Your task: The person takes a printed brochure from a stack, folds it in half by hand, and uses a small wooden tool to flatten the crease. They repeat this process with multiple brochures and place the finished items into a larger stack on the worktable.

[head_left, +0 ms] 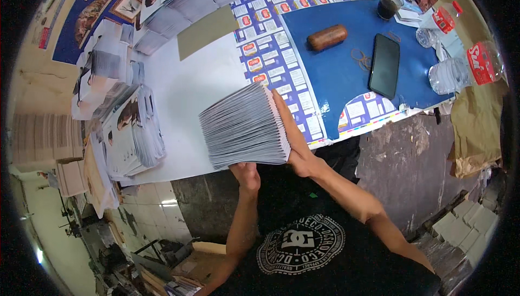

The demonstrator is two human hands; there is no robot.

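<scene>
A thick stack of thin booklets [246, 128] is held at the near edge of the table, its many grey layered edges turned up toward me. My left hand [246, 175] grips it from below at the near side, with most fingers hidden under the stack. Along the right side lies my right hand [294, 136], its palm and fingers pressed against the pale ridged edge. Beneath and beyond the stack is a white sheet [187, 90] covering the tabletop.
More booklet piles [135, 133] line the table's left and far sides, near a grey-brown board [207, 33]. To the right, a blue mat [338, 74] bears a phone [384, 65], a brown case [327, 37] and rubber bands [362, 59]. Beyond are a dark drink [388, 7] and bottles [466, 68].
</scene>
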